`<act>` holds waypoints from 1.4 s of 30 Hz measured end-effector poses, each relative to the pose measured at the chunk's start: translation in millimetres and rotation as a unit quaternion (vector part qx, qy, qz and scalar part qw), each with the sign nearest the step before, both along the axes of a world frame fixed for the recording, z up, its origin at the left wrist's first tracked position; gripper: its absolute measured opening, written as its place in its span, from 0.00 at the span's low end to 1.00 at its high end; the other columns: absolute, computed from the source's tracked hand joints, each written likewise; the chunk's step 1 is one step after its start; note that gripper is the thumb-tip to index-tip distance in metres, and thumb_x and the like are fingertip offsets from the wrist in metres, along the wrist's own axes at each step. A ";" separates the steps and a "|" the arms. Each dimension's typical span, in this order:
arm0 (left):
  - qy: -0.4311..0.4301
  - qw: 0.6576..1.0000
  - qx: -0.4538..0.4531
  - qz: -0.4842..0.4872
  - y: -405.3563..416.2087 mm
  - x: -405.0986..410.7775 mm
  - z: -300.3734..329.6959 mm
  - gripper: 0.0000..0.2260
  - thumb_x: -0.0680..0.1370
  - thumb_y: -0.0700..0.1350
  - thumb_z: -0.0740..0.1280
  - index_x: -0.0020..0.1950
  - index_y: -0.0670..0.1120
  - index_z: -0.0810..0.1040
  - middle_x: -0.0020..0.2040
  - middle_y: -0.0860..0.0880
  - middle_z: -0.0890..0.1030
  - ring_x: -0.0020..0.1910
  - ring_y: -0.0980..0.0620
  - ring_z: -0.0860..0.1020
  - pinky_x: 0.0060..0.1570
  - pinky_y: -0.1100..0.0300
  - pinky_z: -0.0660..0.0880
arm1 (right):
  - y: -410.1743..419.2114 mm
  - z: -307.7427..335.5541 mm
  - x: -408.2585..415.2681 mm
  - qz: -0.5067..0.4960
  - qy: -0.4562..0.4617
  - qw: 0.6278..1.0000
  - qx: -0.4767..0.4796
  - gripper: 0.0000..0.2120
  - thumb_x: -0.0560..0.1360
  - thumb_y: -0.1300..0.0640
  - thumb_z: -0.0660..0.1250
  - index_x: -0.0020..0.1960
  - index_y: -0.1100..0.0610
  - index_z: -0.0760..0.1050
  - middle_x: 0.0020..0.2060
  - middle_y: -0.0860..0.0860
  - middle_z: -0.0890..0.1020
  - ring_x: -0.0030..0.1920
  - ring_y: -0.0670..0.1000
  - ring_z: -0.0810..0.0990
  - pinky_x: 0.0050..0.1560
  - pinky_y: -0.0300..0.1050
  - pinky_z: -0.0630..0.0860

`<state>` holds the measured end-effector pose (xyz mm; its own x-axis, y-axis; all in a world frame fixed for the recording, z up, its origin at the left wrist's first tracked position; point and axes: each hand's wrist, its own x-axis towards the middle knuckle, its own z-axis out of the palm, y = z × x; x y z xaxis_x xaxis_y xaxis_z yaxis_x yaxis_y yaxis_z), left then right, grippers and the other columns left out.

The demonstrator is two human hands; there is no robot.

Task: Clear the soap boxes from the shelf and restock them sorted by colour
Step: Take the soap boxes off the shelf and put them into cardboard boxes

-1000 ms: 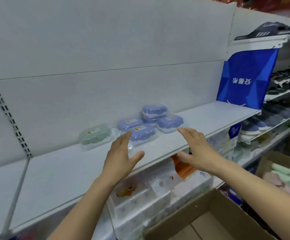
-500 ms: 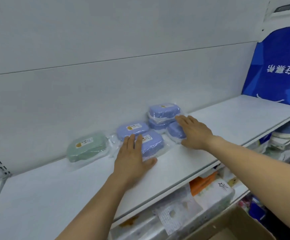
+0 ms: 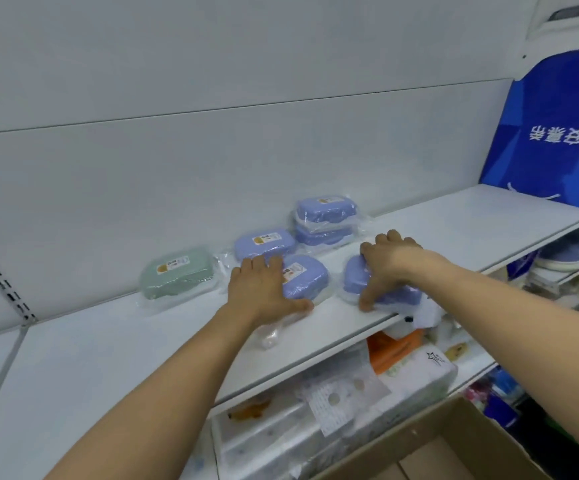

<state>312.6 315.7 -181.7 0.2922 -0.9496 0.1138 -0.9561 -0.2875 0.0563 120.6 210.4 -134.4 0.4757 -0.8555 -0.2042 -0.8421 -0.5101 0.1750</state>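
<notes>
- left hand [image 3: 264, 289] lies on a blue soap box [image 3: 305, 277] mid-shelf [image 3: 471, 216], fingers straight, thumb hooked on its near edge
- right hand [image 3: 390, 263] grips another blue box [image 3: 357, 278] at the shelf's front lip, at 3 o'clock from the first
- two stacked blue boxes [image 3: 326, 209] at 12 o'clock
- green box [image 3: 177, 277] at 9 o'clock, apart

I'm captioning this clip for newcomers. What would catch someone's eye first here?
Two bare hands on blue soap boxes on the white shelf: the left hand lies on one mid-shelf, the right hand grips another at the front edge. One green soap box sits alone to their left.
</notes>
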 end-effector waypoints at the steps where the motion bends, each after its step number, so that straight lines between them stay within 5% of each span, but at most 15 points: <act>1: 0.004 1.000 0.010 0.003 6.7 -3.6 -0.1 0.40 0.69 0.72 0.65 0.72 0.50 0.63 0.69 0.44 0.70 0.68 0.42 0.66 0.63 0.51 0.64 | 9.6 -3.5 -6.4 -0.015 -0.046 0.999 0.014 0.40 0.59 0.36 0.76 0.62 0.53 0.65 0.60 0.54 0.72 0.61 0.57 0.68 0.55 0.49 0.70; 9: 0.023 0.999 -0.037 0.027 126.0 -37.3 -2.2 0.40 0.69 0.74 0.63 0.74 0.53 0.63 0.65 0.48 0.74 0.63 0.44 0.68 0.58 0.51 0.65 | 127.1 -27.3 -60.9 -0.026 -0.257 0.966 -0.017 0.39 0.62 0.30 0.70 0.61 0.55 0.66 0.55 0.52 0.76 0.50 0.54 0.73 0.44 0.48 0.70; 16: 0.156 0.966 -0.185 0.091 306.3 -69.5 -18.4 0.44 0.65 0.76 0.57 0.74 0.52 0.62 0.65 0.49 0.73 0.62 0.45 0.70 0.58 0.50 0.67 | 271.4 -25.1 -72.5 0.022 -0.377 0.926 -0.021 0.45 0.65 0.29 0.69 0.71 0.53 0.60 0.66 0.51 0.72 0.61 0.56 0.74 0.54 0.51 0.74; 20: 0.185 0.948 -0.225 0.127 396.9 -71.4 -35.1 0.38 0.70 0.69 0.66 0.75 0.53 0.61 0.68 0.50 0.72 0.61 0.46 0.68 0.58 0.50 0.67 | 345.5 -29.2 -55.9 0.069 -0.405 0.912 0.004 0.47 0.64 0.28 0.69 0.73 0.52 0.58 0.69 0.51 0.70 0.65 0.55 0.72 0.58 0.52 0.73; 35: 0.265 0.852 -0.289 0.347 681.6 41.3 -79.8 0.45 0.63 0.73 0.62 0.75 0.53 0.60 0.69 0.50 0.70 0.66 0.47 0.67 0.64 0.50 0.67 | 584.9 -64.1 141.7 0.192 -0.452 0.842 0.224 0.51 0.64 0.34 0.73 0.77 0.46 0.49 0.71 0.52 0.68 0.66 0.53 0.71 0.64 0.51 0.70; 42: 0.275 0.809 -0.273 0.443 855.8 150.7 -124.6 0.43 0.69 0.64 0.72 0.77 0.53 0.56 0.76 0.52 0.63 0.74 0.46 0.61 0.69 0.44 0.65 | 748.9 -124.4 295.6 0.219 -0.403 0.805 0.377 0.51 0.66 0.39 0.75 0.77 0.46 0.46 0.75 0.51 0.62 0.71 0.55 0.67 0.67 0.52 0.69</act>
